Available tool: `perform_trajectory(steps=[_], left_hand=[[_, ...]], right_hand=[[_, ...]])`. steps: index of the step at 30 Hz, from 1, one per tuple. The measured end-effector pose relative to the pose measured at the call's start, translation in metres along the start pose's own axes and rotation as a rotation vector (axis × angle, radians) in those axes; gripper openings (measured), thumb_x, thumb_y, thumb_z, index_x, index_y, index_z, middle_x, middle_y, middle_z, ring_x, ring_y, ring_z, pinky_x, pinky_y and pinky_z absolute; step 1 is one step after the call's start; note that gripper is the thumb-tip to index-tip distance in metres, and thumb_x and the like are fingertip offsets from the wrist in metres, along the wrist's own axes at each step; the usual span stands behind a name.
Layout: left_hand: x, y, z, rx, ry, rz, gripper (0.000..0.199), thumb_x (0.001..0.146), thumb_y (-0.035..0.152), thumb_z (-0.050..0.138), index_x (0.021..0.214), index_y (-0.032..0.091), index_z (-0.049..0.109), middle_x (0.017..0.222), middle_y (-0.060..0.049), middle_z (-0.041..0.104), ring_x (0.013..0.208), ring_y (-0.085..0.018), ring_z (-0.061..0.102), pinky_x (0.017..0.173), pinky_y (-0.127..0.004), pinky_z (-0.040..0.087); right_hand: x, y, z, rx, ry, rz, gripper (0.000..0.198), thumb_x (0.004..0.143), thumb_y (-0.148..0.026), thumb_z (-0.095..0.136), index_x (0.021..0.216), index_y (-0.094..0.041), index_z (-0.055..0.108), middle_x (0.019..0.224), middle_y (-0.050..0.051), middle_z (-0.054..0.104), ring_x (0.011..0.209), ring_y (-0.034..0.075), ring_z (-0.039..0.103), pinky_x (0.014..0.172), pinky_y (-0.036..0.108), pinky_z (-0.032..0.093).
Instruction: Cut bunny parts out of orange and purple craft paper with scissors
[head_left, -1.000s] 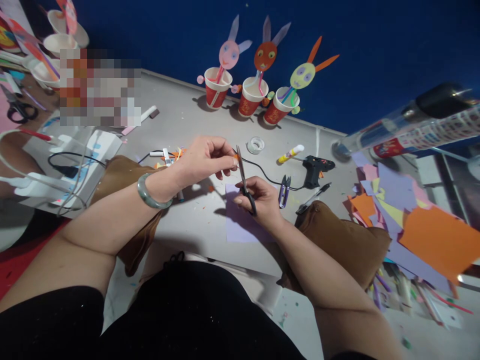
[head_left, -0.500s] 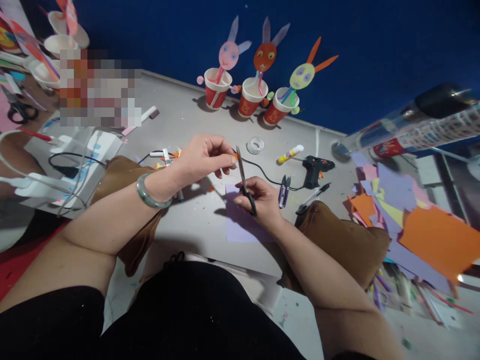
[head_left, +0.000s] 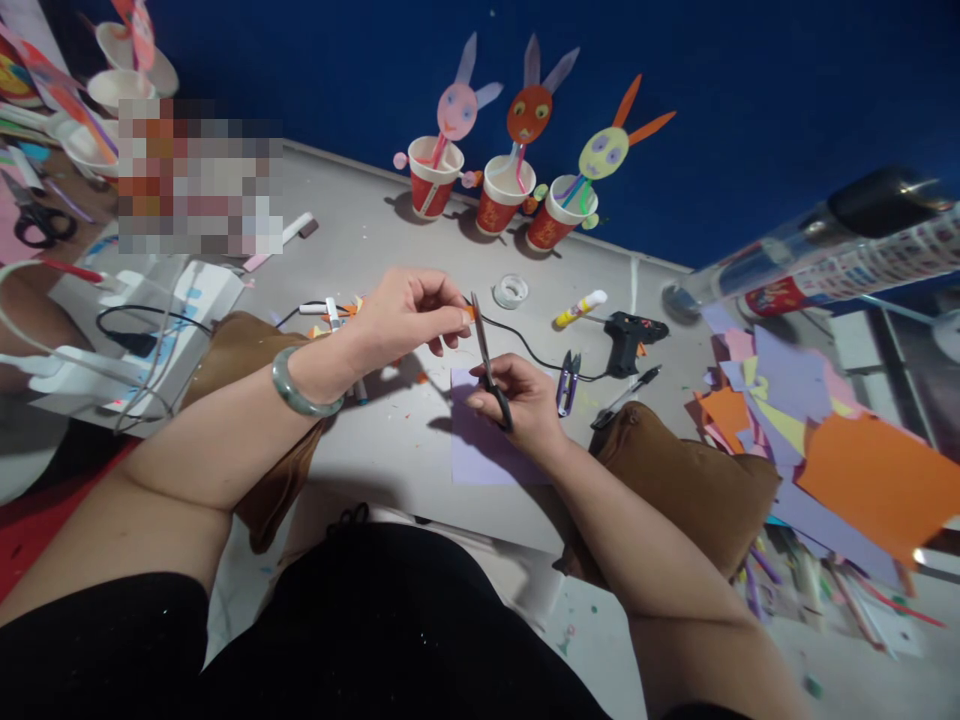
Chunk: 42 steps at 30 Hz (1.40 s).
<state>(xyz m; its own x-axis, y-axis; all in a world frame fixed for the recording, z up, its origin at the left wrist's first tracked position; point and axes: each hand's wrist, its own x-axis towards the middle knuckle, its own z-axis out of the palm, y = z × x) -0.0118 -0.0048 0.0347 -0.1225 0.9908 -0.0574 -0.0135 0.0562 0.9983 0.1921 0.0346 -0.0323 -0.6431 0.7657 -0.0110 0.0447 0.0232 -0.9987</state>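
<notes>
My left hand (head_left: 420, 310) pinches a tiny orange piece of paper (head_left: 470, 311) between thumb and fingers. Wrapped in my right hand (head_left: 525, 400) are the dark handles of a pair of scissors (head_left: 484, 350), their blades pointing up against the orange piece. Under my right hand a sheet of purple paper (head_left: 480, 455) lies on the table, partly covered by the hand and its shadow. Purple-handled thread snips (head_left: 568, 385) lie just right of that hand. Beyond the hands stand three red paper cups (head_left: 495, 212) with rabbit-faced paper figures.
A roll of tape (head_left: 511, 291), a glue stick (head_left: 581, 309), a black glue gun (head_left: 630, 340) and a pen (head_left: 630, 395) lie beyond my right hand. Coloured paper scraps (head_left: 877, 480) pile up at the right. A brown cushion (head_left: 690, 480) sits by my right forearm. Power strips (head_left: 176, 310) are at left.
Both hands, the scissors and the orange piece hold almost the same position. Any shift of the blades is too slight to make out.
</notes>
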Motion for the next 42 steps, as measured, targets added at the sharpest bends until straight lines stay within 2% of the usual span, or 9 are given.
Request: perform_trajectory(steps=[5,12,14,17,19,31,37,40,42], left_hand=[[0.000,0.001,0.000,-0.006,0.005,-0.010,0.008,0.075,0.013,0.071,0.071,0.014,0.064,0.063,-0.002,0.069,0.056,-0.009,0.063,0.051,-0.017,0.051],[0.002,-0.003,-0.001,-0.079,0.028,-0.027,0.027,0.092,0.033,0.061,0.074,0.014,0.065,0.071,-0.006,0.073,0.058,-0.010,0.067,0.049,-0.018,0.052],[0.002,-0.004,-0.001,-0.069,0.016,-0.017,0.023,0.089,0.030,0.065,0.074,0.013,0.066,0.071,-0.006,0.073,0.058,-0.010,0.066,0.049,-0.018,0.051],[0.002,-0.004,-0.001,-0.018,-0.003,0.000,0.010,0.079,0.018,0.075,0.076,0.013,0.066,0.069,-0.003,0.071,0.057,-0.010,0.065,0.050,-0.018,0.051],[0.002,-0.004,-0.001,0.002,0.004,0.003,0.010,0.076,0.014,0.076,0.076,0.013,0.066,0.067,-0.002,0.070,0.057,-0.010,0.065,0.051,-0.019,0.052],[0.000,0.000,-0.001,-0.024,0.014,-0.007,0.007,0.076,0.013,0.072,0.072,0.014,0.065,0.068,-0.003,0.071,0.056,-0.009,0.063,0.050,-0.019,0.051],[0.001,0.000,-0.004,0.044,0.032,-0.002,0.008,0.079,0.014,0.070,0.072,0.014,0.066,0.070,-0.005,0.073,0.058,-0.010,0.065,0.054,-0.022,0.051],[0.006,-0.003,-0.014,0.168,-0.034,-0.026,0.007,0.080,0.017,0.070,0.072,0.015,0.070,0.068,-0.005,0.072,0.057,-0.011,0.063,0.050,-0.021,0.047],[0.011,-0.005,-0.023,0.315,-0.163,-0.097,0.006,0.077,0.019,0.073,0.073,0.015,0.072,0.060,-0.003,0.068,0.050,-0.011,0.059,0.046,-0.021,0.042]], right_hand=[[0.000,-0.001,0.001,0.001,-0.001,0.005,0.052,0.061,-0.057,0.095,0.084,-0.022,0.064,0.049,-0.011,0.044,0.044,0.008,0.039,0.043,0.023,0.028],[0.000,-0.002,0.001,0.011,0.011,0.018,0.054,0.060,-0.058,0.095,0.085,-0.022,0.064,0.049,-0.010,0.046,0.043,0.009,0.040,0.042,0.023,0.030],[0.000,-0.002,0.001,0.004,0.014,0.019,0.055,0.059,-0.059,0.095,0.084,-0.022,0.064,0.049,-0.010,0.046,0.044,0.009,0.040,0.042,0.024,0.030],[0.000,-0.001,0.001,-0.014,0.019,0.018,0.055,0.058,-0.061,0.095,0.084,-0.022,0.064,0.049,-0.010,0.045,0.044,0.009,0.039,0.042,0.023,0.030],[0.000,-0.001,0.001,-0.019,0.020,0.014,0.056,0.058,-0.062,0.094,0.083,-0.022,0.064,0.049,-0.010,0.045,0.044,0.008,0.039,0.041,0.023,0.030],[0.000,-0.002,0.001,-0.006,-0.007,0.009,0.051,0.062,-0.057,0.094,0.084,-0.022,0.063,0.048,-0.010,0.048,0.041,0.008,0.041,0.043,0.023,0.028],[0.000,-0.001,0.001,0.006,0.042,0.034,0.053,0.064,-0.059,0.092,0.086,-0.022,0.061,0.049,-0.008,0.056,0.040,0.009,0.046,0.041,0.023,0.034],[0.002,-0.001,0.000,0.013,0.131,0.007,0.050,0.068,-0.058,0.090,0.087,-0.023,0.059,0.050,-0.008,0.058,0.039,0.010,0.049,0.042,0.024,0.038],[0.005,0.001,-0.002,0.015,0.202,-0.026,0.048,0.071,-0.058,0.088,0.088,-0.023,0.058,0.051,-0.008,0.060,0.039,0.010,0.050,0.042,0.024,0.040]])
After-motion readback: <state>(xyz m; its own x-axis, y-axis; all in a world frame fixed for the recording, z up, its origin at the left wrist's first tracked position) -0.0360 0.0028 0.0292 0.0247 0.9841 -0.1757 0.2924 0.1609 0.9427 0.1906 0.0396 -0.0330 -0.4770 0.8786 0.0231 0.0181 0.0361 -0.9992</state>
